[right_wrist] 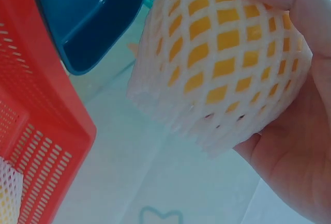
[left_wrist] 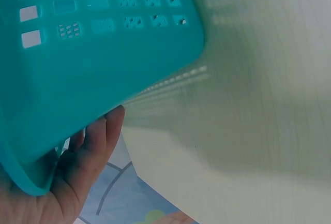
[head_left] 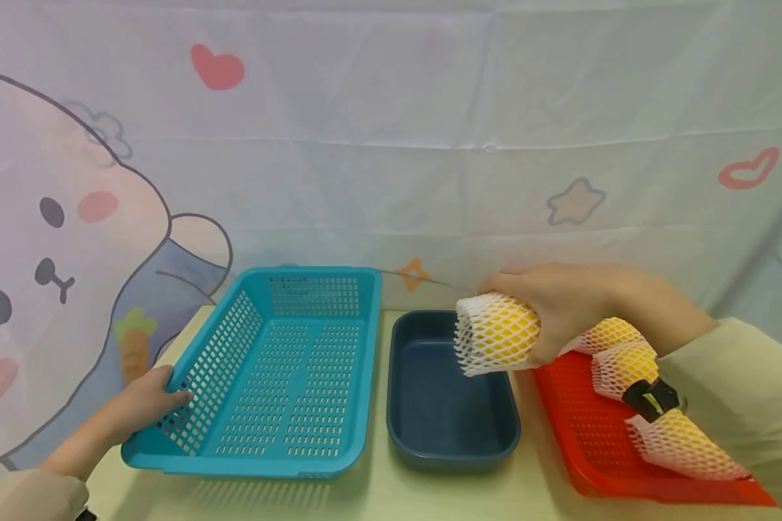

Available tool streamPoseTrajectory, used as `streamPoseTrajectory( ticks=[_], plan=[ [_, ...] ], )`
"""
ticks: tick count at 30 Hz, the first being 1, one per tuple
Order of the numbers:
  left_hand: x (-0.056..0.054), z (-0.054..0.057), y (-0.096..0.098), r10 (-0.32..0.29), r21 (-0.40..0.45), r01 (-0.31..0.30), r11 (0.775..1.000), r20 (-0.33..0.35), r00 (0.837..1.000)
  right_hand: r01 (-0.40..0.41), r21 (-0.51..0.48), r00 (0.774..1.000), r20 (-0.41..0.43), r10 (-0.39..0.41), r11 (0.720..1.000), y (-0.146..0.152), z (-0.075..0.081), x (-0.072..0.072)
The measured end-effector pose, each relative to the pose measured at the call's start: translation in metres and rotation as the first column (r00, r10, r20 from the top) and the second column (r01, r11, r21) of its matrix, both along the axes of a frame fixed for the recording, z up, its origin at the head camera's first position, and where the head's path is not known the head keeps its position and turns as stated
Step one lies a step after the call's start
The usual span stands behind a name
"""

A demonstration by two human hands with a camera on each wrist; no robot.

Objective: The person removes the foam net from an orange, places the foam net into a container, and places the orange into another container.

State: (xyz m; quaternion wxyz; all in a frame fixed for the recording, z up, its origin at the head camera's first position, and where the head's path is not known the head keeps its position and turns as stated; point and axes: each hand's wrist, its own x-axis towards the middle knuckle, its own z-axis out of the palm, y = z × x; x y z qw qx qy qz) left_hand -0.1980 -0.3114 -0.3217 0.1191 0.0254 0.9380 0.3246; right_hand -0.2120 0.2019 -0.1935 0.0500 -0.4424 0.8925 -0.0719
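Observation:
In the head view my left hand (head_left: 137, 409) grips the left rim of a teal plastic basket (head_left: 365, 362), thumb over the inside wall. The left wrist view shows the fingers of that hand (left_wrist: 85, 164) along the outside of the basket wall (left_wrist: 98, 84). The basket holds nothing and casts a shadow on the table. My right hand (head_left: 560, 300) holds a yellow fruit in a white foam net (head_left: 502, 333) above the back right of a dark blue tub (head_left: 443, 405). In the right wrist view, fingers and palm wrap the netted fruit (right_wrist: 222, 53); its exact kind is unclear.
A red basket (head_left: 586, 449) at the right contains more netted yellow fruits (head_left: 684, 445), partly hidden by my right sleeve. A black device (head_left: 652, 398) sits at my right wrist. Behind the pale table (head_left: 430, 499) hangs a printed cloth (head_left: 378, 145).

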Motion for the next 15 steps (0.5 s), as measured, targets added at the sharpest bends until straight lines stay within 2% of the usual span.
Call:
streamPoseTrajectory(
  ticks=[8, 15],
  plan=[
    [-0.001, 0.003, -0.002, -0.01, 0.056, 0.006, 0.998, 0.073, 0.997, -0.035, -0.007, 0.999, -0.013, 0.035, 0.999, -0.008, -0.004, -0.001],
    [-0.001, 0.003, 0.0, -0.008, 0.08, 0.001, 0.997, 0.09, 0.996, -0.024, 0.02, 1.0, -0.006, 0.024, 1.0, -0.011, -0.005, 0.0]
  ],
)
